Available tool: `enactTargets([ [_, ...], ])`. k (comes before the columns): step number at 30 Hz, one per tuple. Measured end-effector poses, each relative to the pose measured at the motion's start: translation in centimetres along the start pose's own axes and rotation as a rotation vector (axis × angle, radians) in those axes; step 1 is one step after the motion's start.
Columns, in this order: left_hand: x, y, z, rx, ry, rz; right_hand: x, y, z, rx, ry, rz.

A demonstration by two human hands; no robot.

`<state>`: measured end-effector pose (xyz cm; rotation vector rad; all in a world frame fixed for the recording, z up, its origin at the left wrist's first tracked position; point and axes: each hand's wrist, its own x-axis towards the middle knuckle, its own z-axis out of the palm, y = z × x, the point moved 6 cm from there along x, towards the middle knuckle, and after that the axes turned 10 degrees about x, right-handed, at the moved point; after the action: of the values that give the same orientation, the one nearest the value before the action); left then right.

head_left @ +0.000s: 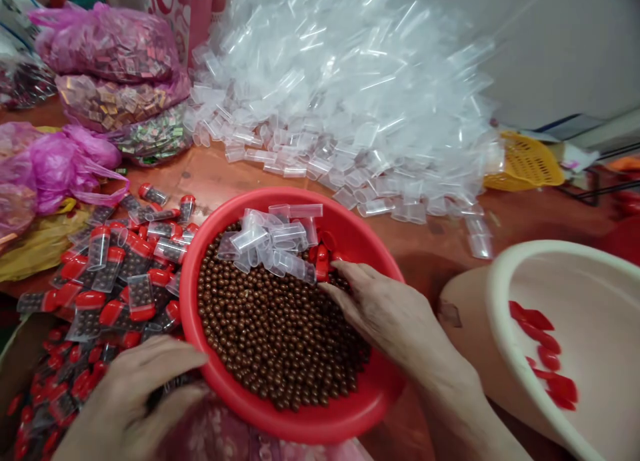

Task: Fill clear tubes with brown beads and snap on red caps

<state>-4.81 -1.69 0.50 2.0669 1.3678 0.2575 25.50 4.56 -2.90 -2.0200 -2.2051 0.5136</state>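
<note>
A red basin holds a deep layer of small round brown balls. On top of them, at the back, lie a heap of clear plastic tubes and several red caps. My right hand reaches in from the right, thumb and forefinger closed about a red cap at the heap's edge. My left hand is outside the basin, at its left front, thumb and forefinger apart with nothing seen between them. Beneath and beyond it are many filled tubes with red caps.
A big pile of clear tubes covers the back of the table. Pink bags of small packets stand at the back left. On the right is a cream tub with several red pieces inside, and behind it a yellow basket.
</note>
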Motion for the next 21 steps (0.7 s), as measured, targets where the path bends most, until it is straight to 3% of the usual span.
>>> enactTargets([
  [2,3.3,3.6,0.6,-0.051,-0.005,0.183,0.6,-1.5,-0.2,0.044,0.003,-0.095],
  [5,6.5,5.8,1.6,-0.016,0.029,0.279,2.1,-2.5,0.7,0.100,-0.048,-0.161],
  [9,7.7,5.9,2.4,-0.003,0.117,0.334,3.2,-1.9,1.6,0.158,-0.106,-0.152],
  [12,8.1,6.1,2.3,0.039,0.208,0.334,2.4,-2.1,1.3,0.208,-0.129,-0.169],
  [14,8.5,6.7,2.6,0.180,0.230,0.353,1.3,-3.3,0.9,0.255,-0.165,-0.235],
  [18,9.2,8.0,4.1,0.495,0.144,0.440,-0.6,-5.6,0.1,0.398,-0.271,-0.349],
  [21,9.5,7.9,4.9,0.505,0.015,0.417,-1.3,-5.6,-0.7,0.550,-0.299,-0.331],
])
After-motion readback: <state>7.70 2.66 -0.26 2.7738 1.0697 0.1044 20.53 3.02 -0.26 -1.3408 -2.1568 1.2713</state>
